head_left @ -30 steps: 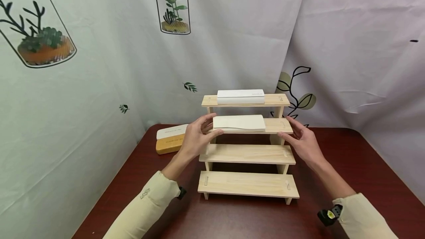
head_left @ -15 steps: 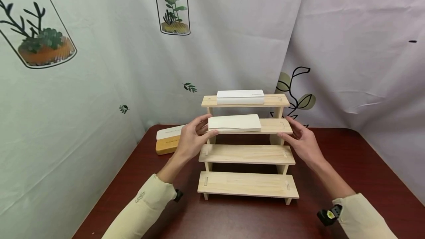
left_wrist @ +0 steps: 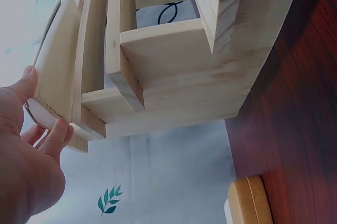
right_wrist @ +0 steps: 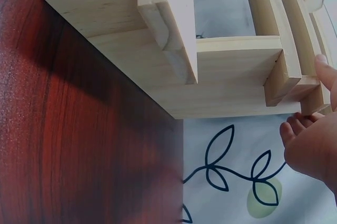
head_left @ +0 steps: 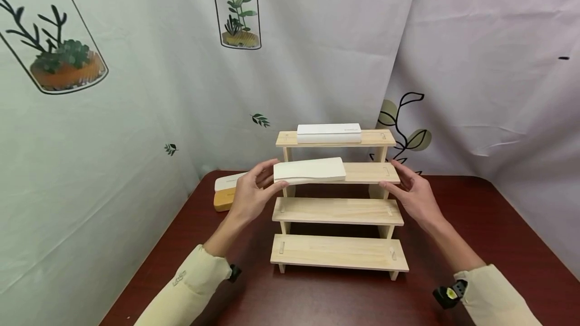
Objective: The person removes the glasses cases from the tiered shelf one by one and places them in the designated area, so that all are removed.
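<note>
My left hand (head_left: 250, 192) grips the left end of a cream, flap-topped glasses case (head_left: 309, 170), thumb in front and fingers behind. The case lies slightly askew over the left part of the second shelf from the top (head_left: 364, 171), its left end reaching past the shelf's edge. In the left wrist view, thumb and fingertips pinch the end of the glasses case (left_wrist: 57, 66). My right hand (head_left: 414, 192) holds the right end of that same shelf between thumb and fingers. All of this belongs to a pale wooden stepped rack (head_left: 337, 210).
On the top shelf sits a white glasses case (head_left: 329, 134). Left of the rack, a white case (head_left: 228, 181) and a yellow-tan case (head_left: 224, 199) lie on the dark red table (head_left: 337, 298), partly behind my left hand. A printed cloth (head_left: 331, 64) hangs behind.
My left hand has moved left, sliding the cream glasses case toward the left end of the shelf and tilting it slightly. My right hand stays on the shelf's right end.
</note>
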`<state>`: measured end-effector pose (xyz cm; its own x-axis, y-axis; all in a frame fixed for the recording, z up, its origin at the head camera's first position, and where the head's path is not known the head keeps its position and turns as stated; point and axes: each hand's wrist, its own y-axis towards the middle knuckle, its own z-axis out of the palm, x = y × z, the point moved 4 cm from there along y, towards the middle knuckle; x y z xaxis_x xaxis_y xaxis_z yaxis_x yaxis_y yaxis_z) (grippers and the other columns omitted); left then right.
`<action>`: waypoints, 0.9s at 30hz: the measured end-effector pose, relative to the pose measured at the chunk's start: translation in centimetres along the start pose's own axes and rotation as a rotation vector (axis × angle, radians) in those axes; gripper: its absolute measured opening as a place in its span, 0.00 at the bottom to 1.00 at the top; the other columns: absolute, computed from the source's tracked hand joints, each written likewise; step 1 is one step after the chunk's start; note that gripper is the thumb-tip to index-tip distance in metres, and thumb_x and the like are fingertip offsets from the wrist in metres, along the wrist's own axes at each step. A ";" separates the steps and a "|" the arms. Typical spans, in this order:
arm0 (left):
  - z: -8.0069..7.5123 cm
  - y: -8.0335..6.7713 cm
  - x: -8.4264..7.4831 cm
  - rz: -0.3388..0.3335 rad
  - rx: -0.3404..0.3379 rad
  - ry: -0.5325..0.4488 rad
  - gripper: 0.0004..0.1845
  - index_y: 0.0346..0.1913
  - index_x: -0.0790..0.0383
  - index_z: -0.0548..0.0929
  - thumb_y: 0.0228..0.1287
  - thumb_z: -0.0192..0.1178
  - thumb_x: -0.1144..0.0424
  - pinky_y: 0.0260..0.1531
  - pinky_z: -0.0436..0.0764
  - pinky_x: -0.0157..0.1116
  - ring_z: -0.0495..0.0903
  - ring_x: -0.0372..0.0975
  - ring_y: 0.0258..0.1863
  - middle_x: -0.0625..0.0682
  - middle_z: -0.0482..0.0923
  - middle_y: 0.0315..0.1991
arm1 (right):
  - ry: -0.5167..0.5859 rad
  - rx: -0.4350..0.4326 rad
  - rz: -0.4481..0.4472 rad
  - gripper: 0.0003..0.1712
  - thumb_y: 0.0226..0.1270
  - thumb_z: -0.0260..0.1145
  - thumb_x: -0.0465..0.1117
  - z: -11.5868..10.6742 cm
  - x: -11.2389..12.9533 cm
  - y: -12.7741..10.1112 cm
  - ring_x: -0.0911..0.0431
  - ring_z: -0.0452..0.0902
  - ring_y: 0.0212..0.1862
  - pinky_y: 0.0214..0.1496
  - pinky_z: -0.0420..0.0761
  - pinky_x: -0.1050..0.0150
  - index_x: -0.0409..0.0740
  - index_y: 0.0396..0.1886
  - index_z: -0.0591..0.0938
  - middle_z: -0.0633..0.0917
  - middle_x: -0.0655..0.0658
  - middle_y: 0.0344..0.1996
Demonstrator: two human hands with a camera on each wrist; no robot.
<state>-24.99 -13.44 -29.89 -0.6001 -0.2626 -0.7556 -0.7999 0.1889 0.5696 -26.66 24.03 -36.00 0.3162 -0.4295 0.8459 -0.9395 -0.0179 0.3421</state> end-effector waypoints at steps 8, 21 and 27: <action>-1.1 -0.6 0.0 0.015 -0.040 0.026 0.28 0.61 0.71 0.77 0.57 0.71 0.72 0.52 0.80 0.45 0.79 0.56 0.57 0.68 0.77 0.58 | -0.008 -0.001 0.003 0.46 0.67 0.69 0.53 0.0 0.0 -0.1 0.42 0.66 0.70 0.51 0.72 0.83 0.48 0.78 0.59 0.68 0.38 0.72; -3.2 -1.8 0.7 -0.010 -0.046 0.009 0.29 0.63 0.72 0.76 0.57 0.71 0.73 0.52 0.79 0.39 0.77 0.56 0.59 0.67 0.75 0.61 | 0.016 -0.001 0.003 0.45 0.66 0.70 0.51 0.0 0.3 -0.1 0.42 0.67 0.69 0.49 0.72 0.84 0.50 0.78 0.60 0.68 0.38 0.71; -4.2 -2.3 2.9 -0.006 -0.066 0.046 0.30 0.63 0.61 0.77 0.57 0.73 0.65 0.52 0.79 0.37 0.78 0.49 0.59 0.61 0.76 0.62 | 0.017 0.003 -0.009 0.45 0.66 0.70 0.50 -0.1 0.3 -0.1 0.41 0.67 0.69 0.48 0.72 0.85 0.50 0.78 0.60 0.68 0.37 0.71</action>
<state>-24.82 -18.64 -32.01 -0.5933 -0.3067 -0.7442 -0.8002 0.1245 0.5866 -26.52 23.99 -35.78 0.3272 -0.4143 0.8493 -0.9368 -0.0245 0.3489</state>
